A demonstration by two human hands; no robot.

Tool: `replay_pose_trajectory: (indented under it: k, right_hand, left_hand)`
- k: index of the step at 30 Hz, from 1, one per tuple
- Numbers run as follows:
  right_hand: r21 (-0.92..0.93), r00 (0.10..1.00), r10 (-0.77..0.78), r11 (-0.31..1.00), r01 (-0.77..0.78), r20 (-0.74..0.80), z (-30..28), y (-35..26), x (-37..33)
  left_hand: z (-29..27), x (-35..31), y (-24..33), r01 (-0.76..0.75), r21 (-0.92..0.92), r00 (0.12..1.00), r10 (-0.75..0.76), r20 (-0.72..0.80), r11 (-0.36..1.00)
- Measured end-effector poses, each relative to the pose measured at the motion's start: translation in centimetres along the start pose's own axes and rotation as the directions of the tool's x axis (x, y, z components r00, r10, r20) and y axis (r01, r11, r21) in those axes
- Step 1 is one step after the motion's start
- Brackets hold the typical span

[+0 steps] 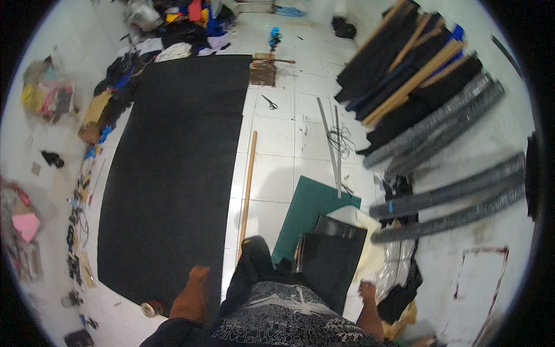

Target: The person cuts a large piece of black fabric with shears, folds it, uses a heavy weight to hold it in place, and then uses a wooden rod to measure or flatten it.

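Black fabric sheet [173,173] under left hand [193,295]; right hand [367,292] fingers curled, grip unclear

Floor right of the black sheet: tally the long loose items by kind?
Wooden stick: 1
Metal rulers: 2
Scissors: 1
Grey fabric rolls: 4
Green board: 1
Total: 9

White tiled floor [277,150] carried a long black fabric sheet [173,173], a wooden stick [248,179] along its right edge, scissors [270,102] beyond, and a green board [309,211].
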State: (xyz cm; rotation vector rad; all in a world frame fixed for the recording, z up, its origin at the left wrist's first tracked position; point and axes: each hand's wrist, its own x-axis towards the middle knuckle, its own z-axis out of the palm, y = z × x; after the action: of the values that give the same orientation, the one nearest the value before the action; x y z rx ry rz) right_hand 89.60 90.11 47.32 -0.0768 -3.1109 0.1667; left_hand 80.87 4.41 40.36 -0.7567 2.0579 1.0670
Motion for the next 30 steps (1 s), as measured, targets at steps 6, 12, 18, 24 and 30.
replay_pose_trajectory:
  k: [6,12,18,24,30]
  right_hand:
    - [0.698,0.894,0.392,0.578,-0.422,0.216,-6.4,-14.7,42.6]
    - [0.573,0.934,0.131,0.759,-0.31,0.332,-0.4,-21.9,61.9]
    - [0.491,0.689,-0.176,0.821,-0.291,0.703,1.3,-34.7,70.4]
    - [0.356,0.692,-0.091,0.901,-0.249,0.716,0.9,-32.4,88.5]
    - [0.282,0.537,-0.357,0.934,0.22,0.764,-0.4,-29.7,109.0]
  left_hand:
    - [-0.7,-4.8,-1.1,0.241,0.263,0.965,-0.26,0.042,0.934]
    - [-4.4,11.9,20.1,-0.071,0.258,0.99,0.037,0.133,0.964]
    - [-23.5,19.2,51.9,-0.373,-0.359,0.847,0.156,-0.508,0.856]
    - [-25.8,25.1,64.9,-0.451,-0.551,0.759,-0.023,-0.651,0.702]
    - [-9.7,29.4,64.8,0.036,-0.524,0.856,-0.297,-0.423,0.851]
